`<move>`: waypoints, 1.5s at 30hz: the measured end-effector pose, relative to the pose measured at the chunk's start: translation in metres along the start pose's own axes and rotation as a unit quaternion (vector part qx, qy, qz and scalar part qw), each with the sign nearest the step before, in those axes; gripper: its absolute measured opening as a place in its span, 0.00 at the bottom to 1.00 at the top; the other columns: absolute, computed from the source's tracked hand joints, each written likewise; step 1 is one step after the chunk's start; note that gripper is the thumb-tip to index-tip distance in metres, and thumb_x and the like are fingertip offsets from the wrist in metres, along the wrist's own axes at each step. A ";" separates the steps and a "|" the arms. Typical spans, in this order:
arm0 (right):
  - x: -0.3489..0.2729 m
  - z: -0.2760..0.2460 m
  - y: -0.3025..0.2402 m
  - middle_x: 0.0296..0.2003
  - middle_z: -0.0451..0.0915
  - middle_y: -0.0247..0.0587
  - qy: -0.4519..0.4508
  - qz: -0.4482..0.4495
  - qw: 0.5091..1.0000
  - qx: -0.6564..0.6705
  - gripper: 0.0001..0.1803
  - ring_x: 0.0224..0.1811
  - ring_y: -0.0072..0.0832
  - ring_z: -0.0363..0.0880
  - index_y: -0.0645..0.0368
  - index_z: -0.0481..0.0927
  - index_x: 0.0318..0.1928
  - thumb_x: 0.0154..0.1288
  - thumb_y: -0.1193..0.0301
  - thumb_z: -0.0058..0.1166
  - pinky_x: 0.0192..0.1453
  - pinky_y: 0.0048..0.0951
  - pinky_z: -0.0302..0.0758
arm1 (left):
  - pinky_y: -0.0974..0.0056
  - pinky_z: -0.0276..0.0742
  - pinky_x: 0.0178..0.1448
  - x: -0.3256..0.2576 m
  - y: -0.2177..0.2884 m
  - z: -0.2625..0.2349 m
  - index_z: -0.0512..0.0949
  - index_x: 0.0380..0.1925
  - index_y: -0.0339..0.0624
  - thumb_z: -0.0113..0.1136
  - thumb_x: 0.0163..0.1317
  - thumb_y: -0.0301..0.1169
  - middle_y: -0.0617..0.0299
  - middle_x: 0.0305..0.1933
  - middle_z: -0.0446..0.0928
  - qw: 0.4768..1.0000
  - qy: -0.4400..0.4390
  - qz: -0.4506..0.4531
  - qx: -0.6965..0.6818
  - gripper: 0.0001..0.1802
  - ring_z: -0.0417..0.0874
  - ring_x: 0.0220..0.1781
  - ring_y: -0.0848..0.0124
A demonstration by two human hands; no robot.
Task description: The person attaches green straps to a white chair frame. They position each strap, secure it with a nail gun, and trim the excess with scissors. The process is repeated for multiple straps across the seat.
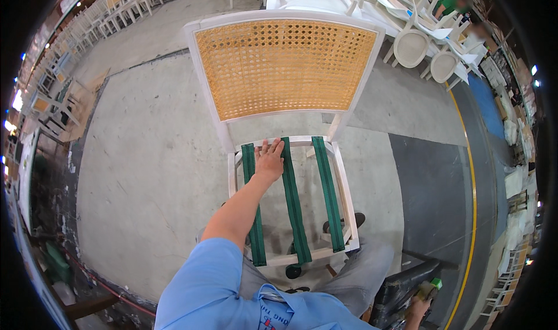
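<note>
"Resting on what, the left hand (269, 166)?"

"On the far end of the chair's (285, 115) seat. It's open, palm down with the fingers a little apart, between the left strap (256, 231) and the middle strap (294, 208), and its fingertips reach the middle one."

"Where is the chair?"

"On the grey floor (145, 155), right in front of the person, with its cane panel (285, 68) on the far side and the near edge of the seat between the grey trouser legs (372, 266)."

"How do the straps run?"

"All three are green and go from the far rail to the near one. The right strap (328, 190) lies close to the pale side rail (343, 185). Gaps between them show the floor below."

"And the right hand (417, 308)?"

"Low on the right, well apart from the seat, just beside a black holder (401, 289) and a small green item (436, 283). I can't tell whether it grips anything."

"What's farther off?"

"More chairs (131, 2) in rows at the upper left; at the upper right, others (410, 46) by a white-covered surface (319, 2), and a person in green (447, 6)."
</note>
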State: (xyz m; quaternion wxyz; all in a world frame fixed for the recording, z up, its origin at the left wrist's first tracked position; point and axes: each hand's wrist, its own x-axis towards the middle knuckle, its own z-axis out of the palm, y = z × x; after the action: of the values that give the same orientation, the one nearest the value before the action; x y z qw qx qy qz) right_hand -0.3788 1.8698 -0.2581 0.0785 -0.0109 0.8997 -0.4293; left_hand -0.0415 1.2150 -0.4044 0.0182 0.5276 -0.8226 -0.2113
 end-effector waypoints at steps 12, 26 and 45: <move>-0.048 0.343 -0.311 0.36 0.83 0.32 -0.491 -0.039 0.865 0.095 0.16 0.25 0.20 0.76 0.56 0.82 0.53 0.74 0.61 0.69 0.27 0.28 0.73 | 0.31 0.43 0.89 0.005 -0.010 0.015 0.61 0.82 0.57 0.56 0.77 0.35 0.68 0.89 0.55 0.998 0.049 0.008 -0.047 0.35 0.49 0.91 0.48; -0.121 0.575 -0.347 0.34 0.82 0.31 -0.562 -0.059 0.825 -0.003 0.16 0.22 0.24 0.78 0.52 0.83 0.44 0.76 0.54 0.66 0.24 0.32 0.76 | 0.29 0.42 0.88 0.006 -0.016 0.033 0.66 0.81 0.60 0.56 0.70 0.29 0.70 0.88 0.58 0.990 0.134 0.024 -0.029 0.38 0.51 0.90 0.51; -0.126 0.587 -0.344 0.33 0.82 0.32 -0.548 -0.045 0.836 -0.005 0.14 0.20 0.23 0.75 0.54 0.82 0.42 0.76 0.57 0.66 0.22 0.32 0.73 | 0.45 0.72 0.75 -0.005 -0.013 0.034 0.76 0.70 0.43 0.61 0.70 0.29 0.46 0.73 0.76 0.936 0.230 -0.009 -0.266 0.28 0.77 0.73 0.44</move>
State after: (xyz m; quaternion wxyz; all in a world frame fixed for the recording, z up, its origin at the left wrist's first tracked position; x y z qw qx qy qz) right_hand -0.1826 1.2107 -0.3387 0.5390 -0.2847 0.7103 -0.3520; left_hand -0.0367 1.2254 -0.4393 0.3442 0.5447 -0.7054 -0.2953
